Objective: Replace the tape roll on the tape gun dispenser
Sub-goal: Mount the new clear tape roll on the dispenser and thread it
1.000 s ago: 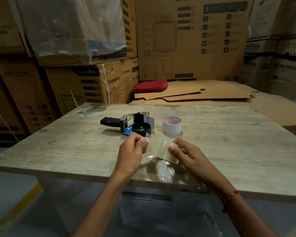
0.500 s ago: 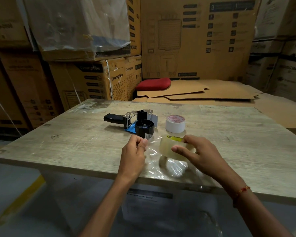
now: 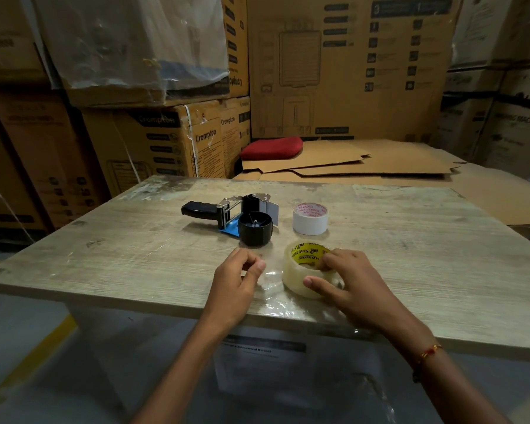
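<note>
A clear tape roll point(image 3: 300, 270) with a yellow printed core rests on the wooden table point(image 3: 410, 255) near its front edge. My right hand point(image 3: 349, 286) grips it, thumb on the outer side and fingers in the core. My left hand point(image 3: 237, 278) sits just left of the roll, thumb and forefinger pinched on the edge of a crumpled clear plastic wrapper point(image 3: 271, 281) that lies between the hands. The black-handled tape gun point(image 3: 236, 215) lies on its side behind my hands, its black hub bare. A white tape roll point(image 3: 310, 219) stands to its right.
Flattened cardboard sheets point(image 3: 364, 163) and a red cushion point(image 3: 271, 148) lie behind the table. Stacked cartons point(image 3: 166, 139) wall in the left and back. The floor at lower left has a yellow line point(image 3: 34, 356).
The clear roll has come out of the plastic wrapper and now sits bare under my right hand. The wrapper has dropped flat onto the table by my left hand.
</note>
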A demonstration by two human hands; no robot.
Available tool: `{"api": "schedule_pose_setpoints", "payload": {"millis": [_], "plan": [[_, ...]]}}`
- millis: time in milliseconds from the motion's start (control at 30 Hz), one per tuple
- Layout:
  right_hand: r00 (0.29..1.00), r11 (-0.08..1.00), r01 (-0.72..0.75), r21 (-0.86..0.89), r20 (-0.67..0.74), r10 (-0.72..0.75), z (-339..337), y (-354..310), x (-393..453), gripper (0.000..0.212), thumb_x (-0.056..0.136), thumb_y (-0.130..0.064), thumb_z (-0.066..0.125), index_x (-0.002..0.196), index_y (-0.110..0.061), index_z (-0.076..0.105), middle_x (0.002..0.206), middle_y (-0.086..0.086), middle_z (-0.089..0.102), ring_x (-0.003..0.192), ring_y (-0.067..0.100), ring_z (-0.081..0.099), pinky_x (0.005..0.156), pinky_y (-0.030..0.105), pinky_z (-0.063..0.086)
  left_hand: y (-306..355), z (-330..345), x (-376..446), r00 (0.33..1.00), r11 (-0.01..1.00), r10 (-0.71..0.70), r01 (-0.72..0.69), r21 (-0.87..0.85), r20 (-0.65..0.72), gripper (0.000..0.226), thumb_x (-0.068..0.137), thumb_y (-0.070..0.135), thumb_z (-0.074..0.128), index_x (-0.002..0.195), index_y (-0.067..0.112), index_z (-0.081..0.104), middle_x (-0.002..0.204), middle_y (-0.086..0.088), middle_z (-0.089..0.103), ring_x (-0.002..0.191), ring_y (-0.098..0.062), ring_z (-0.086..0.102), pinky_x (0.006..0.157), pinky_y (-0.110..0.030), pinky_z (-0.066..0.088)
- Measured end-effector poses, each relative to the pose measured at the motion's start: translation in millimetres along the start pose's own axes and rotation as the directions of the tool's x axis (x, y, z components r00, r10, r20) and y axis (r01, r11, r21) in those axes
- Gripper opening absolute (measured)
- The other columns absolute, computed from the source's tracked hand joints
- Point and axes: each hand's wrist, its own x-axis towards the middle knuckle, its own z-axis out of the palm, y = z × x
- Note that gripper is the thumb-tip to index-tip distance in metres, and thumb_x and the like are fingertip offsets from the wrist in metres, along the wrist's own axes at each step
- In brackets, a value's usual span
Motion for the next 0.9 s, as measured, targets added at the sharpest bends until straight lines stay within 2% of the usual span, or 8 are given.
{"api": "schedule_pose_setpoints", "payload": {"millis": [167, 367, 500, 600, 700, 767, 833, 900], "plan": [[0.998, 1.0, -0.024, -0.015, -0.052, 0.023, 1, 3, -2, 0.033, 0.087, -0.059, 0.062, 0.094, -0.027, 0.067, 0.086, -0.025, 0.049, 0.092, 0.011, 0.047, 0.076, 0.01, 0.03, -6, -12, 3, 0.994, 0.997, -0.064, 0.06, 0.039, 0.09, 0.016, 0.096, 0.014, 0.063, 0.08, 0.015, 0.063, 0.097, 0.0, 0.064, 0.085, -0.004, 0.063, 0.079, -0.026, 0.053], [0.995, 0.998, -0.048, -0.043, -0.089, 0.044, 9, 2, -3, 0.051, 0.082, -0.07, 0.048, 0.101, -0.027, 0.068, 0.097, -0.022, 0.052, 0.101, 0.017, 0.049, 0.082, 0.028, 0.037, -6, -21, 6, 0.979, 0.982, -0.18, 0.185, -0.049, 0.093, 0.005, 0.097, 0.015, 0.061, 0.097, 0.016, 0.065, 0.103, 0.001, 0.068, 0.098, -0.011, 0.064, 0.081, -0.023, 0.05], [0.998, 0.998, -0.026, -0.057, 0.047, 0.028, 6, 8, -6, 0.045, 0.084, -0.047, 0.073, 0.123, -0.027, 0.061, 0.128, -0.01, 0.054, 0.126, 0.018, 0.037, 0.102, 0.033, 0.039, -4, -18, 13, 0.976, 0.979, -0.188, 0.195, -0.057, 0.109, 0.017, 0.096, 0.013, 0.062, 0.11, 0.023, 0.06, 0.112, 0.003, 0.064, 0.103, -0.016, 0.064, 0.085, -0.028, 0.055], [0.999, 0.997, -0.005, -0.076, 0.049, 0.009, 3, 11, -4, 0.039, 0.083, -0.027, 0.077, 0.119, -0.02, 0.063, 0.124, -0.009, 0.054, 0.125, 0.025, 0.044, 0.1, 0.029, 0.036, 0, -15, 19, 0.971, 0.976, -0.203, 0.21, -0.05, 0.129, 0.023, 0.097, 0.014, 0.061, 0.117, 0.024, 0.058, 0.117, 0.004, 0.061, 0.105, -0.017, 0.063, 0.082, -0.027, 0.056], [0.992, 0.967, -0.109, 0.231, 0.086, 0.092, -18, -4, -1, 0.023, 0.086, -0.027, 0.076, 0.104, -0.021, 0.064, 0.103, -0.013, 0.062, 0.102, 0.017, 0.059, 0.088, 0.029, 0.051, 7, -16, 22, 0.968, 0.965, -0.193, 0.217, -0.147, 0.161, 0.023, 0.098, 0.017, 0.062, 0.116, 0.03, 0.057, 0.119, 0.002, 0.061, 0.108, -0.019, 0.065, 0.08, -0.028, 0.057], [0.976, 0.822, -0.213, 0.528, 0.157, 0.151, -35, -16, -1, 0.021, 0.089, -0.03, 0.073, 0.105, -0.019, 0.065, 0.097, -0.005, 0.07, 0.094, 0.014, 0.068, 0.083, 0.029, 0.057, 14, -17, 23, 0.954, 0.928, -0.198, 0.256, -0.271, 0.224, 0.03, 0.093, 0.031, 0.067, 0.12, 0.032, 0.055, 0.126, -0.002, 0.062, 0.112, -0.017, 0.064, 0.086, -0.03, 0.058], [0.963, 0.665, -0.268, 0.697, 0.223, 0.154, -46, -25, -3, 0.03, 0.091, -0.034, 0.065, 0.115, -0.016, 0.064, 0.103, -0.001, 0.074, 0.098, 0.018, 0.072, 0.084, 0.03, 0.058, 17, -20, 23, 0.922, 0.841, -0.178, 0.325, -0.432, 0.345, 0.069, 0.076, 0.054, 0.077, 0.135, 0.034, 0.047, 0.134, -0.002, 0.062, 0.118, -0.015, 0.064, 0.097, -0.037, 0.055], [0.955, 0.572, -0.293, 0.766, 0.257, 0.145, -50, -30, -4, 0.036, 0.094, -0.038, 0.055, 0.122, -0.015, 0.062, 0.104, 0.004, 0.074, 0.097, 0.022, 0.072, 0.084, 0.033, 0.059, 18, -23, 23, 0.891, 0.786, -0.12, 0.354, -0.506, 0.438, 0.105, 0.059, 0.059, 0.087, 0.147, 0.04, 0.034, 0.139, 0.002, 0.059, 0.124, -0.016, 0.062, 0.103, -0.043, 0.052]]}}
